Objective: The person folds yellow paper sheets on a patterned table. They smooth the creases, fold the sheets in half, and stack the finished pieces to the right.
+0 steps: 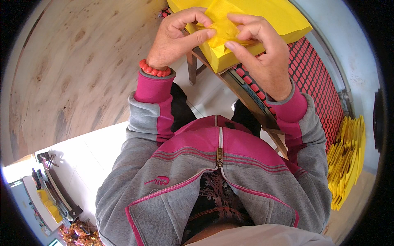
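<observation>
A bright yellow bag or sheet of soft, cloth-like material (279, 20) lies at the top of the view, with a crumpled, raised fold between my hands. My left hand (176, 37), with a red bead bracelet (154, 69) at its wrist, pinches the left side of this fold between thumb and fingers. From the right, my right hand (264, 53) grips the fold with bent fingers, its thumb resting low near the front edge. The fold hides part of my fingertips.
Under the yellow material is a wooden-framed bench (246, 98) covered in red-and-black patterned cloth (314, 78). A pile of folded yellow pieces (344, 164) stands at the right. A large wooden board (74, 74) fills the left side, above a pale tiled floor (90, 151).
</observation>
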The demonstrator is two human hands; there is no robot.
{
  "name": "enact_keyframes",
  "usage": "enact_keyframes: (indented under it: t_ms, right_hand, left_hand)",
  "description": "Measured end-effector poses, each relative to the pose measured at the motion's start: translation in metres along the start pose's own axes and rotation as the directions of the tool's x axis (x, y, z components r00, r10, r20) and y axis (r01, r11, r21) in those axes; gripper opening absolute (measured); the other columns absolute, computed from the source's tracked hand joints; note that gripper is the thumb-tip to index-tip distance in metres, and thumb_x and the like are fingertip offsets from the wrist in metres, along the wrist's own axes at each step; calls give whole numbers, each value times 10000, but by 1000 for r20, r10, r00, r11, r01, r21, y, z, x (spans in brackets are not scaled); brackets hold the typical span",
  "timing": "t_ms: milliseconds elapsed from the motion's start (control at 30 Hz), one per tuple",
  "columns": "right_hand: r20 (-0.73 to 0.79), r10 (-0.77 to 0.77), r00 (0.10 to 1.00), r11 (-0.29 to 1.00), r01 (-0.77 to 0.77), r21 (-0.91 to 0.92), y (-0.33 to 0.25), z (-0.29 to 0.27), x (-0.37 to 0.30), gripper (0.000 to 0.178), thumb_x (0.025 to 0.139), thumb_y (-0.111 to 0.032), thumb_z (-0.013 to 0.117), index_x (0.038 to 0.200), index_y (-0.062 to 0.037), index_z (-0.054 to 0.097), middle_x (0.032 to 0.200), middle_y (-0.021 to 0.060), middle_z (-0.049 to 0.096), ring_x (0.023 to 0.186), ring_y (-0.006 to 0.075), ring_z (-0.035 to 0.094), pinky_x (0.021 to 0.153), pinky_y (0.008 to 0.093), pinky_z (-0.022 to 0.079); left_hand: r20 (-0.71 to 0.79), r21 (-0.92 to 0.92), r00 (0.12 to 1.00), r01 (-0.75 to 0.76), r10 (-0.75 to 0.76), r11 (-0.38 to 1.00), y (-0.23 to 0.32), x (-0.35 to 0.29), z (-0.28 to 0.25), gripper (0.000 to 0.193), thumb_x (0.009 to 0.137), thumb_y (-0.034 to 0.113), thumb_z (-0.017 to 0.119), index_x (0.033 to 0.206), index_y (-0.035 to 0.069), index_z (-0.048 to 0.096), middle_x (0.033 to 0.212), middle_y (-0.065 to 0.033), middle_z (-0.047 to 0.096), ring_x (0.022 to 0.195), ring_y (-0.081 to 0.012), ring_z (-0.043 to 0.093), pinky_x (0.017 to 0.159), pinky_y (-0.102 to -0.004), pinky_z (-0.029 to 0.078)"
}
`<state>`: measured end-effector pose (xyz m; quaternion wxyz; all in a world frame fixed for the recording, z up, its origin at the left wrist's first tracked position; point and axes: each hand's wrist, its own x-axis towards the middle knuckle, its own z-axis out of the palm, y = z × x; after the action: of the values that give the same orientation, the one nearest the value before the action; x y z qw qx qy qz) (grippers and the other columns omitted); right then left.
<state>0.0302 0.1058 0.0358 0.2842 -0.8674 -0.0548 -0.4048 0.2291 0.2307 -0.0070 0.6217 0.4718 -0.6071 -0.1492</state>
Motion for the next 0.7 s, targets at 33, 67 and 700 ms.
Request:
enact_keyframes:
  t_ms: [33,67,700]
  right_hand:
    - [13,-26,1000,999,26,-27,1,-1,1,185,871,-39,740,1009,-16,619,1231,184,678,1000,283,682,884,344,533]
    - [18,-54,998,996,56,-73,1,-3,1,189,881,-30,736,1026,-14,615,1282,192,670,1006,250,686,891,328,532]
    - [65,-82,994,991,89,-104,0,-3,3,127,883,-57,725,966,-12,640,1263,186,672,1043,284,671,891,337,519]
  left_hand:
    - [-11,-2,1000,3,-3,1000,0,0,1,102,930,116,744,990,67,677,1062,20,660,717,-26,608,485,-181,477]
    - [-24,6,1000,1,-1,1000,0,0,2,101,932,117,744,988,66,677,1049,24,661,732,-25,606,494,-182,475]
    - [-27,-32,999,47,-47,998,-3,-2,0,88,948,43,712,1025,22,674,1009,5,647,947,-89,591,842,-246,477]
